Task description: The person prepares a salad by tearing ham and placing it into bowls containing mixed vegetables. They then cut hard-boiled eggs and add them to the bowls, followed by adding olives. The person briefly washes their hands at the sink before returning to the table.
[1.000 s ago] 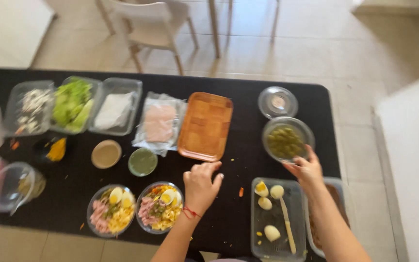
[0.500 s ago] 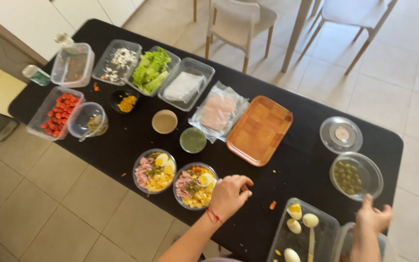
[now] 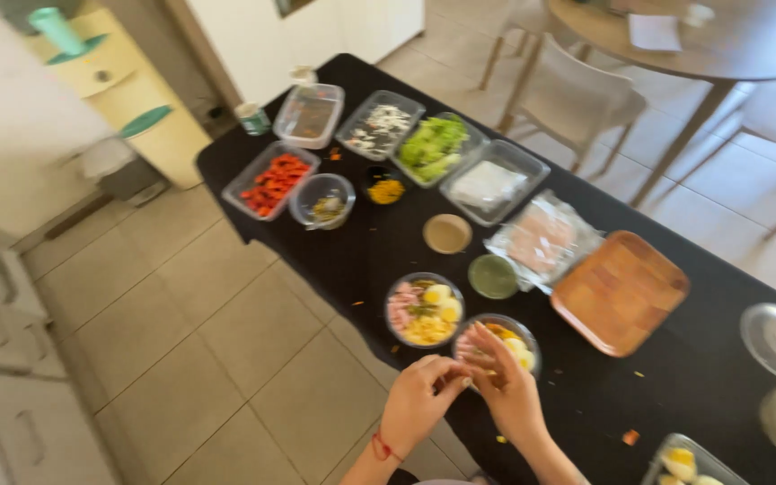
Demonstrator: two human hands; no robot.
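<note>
Left hand (image 3: 422, 400): at the near edge of the black surface (image 3: 352, 251), fingers curled together, tips meeting the right hand; whether it gripped anything could not be told. A red band sat on its wrist.

Right hand (image 3: 507, 386): just beside the left, fingers bent and resting over the near rim of a salad bowl (image 3: 507, 346); a firm clamp on the bowl could not be confirmed.

Salad bowl: clear, round, holding egg, ham and yellow bits, partly hidden by the right hand, near the surface's front edge.

Second salad bowl (image 3: 424, 310): same kind and filling, just beside the first, to its left.

Egg tray (image 3: 686, 460): clear container with halved eggs, at the lower right, cut off by the frame.

Green sauce cup (image 3: 493, 276) and tan sauce cup (image 3: 447, 233): small and round, behind the bowls.

Wooden tray (image 3: 620, 292): rectangular, empty, to the right.

Ham packet (image 3: 542, 241): clear wrap, touching the wooden tray's left side.

Far row: tomato tub (image 3: 271, 181), small glass bowl (image 3: 322, 201), lettuce tub (image 3: 433, 146), a tub of white slices (image 3: 494, 182).

Chair (image 3: 577, 99): pale, beyond the surface's far side.
</note>
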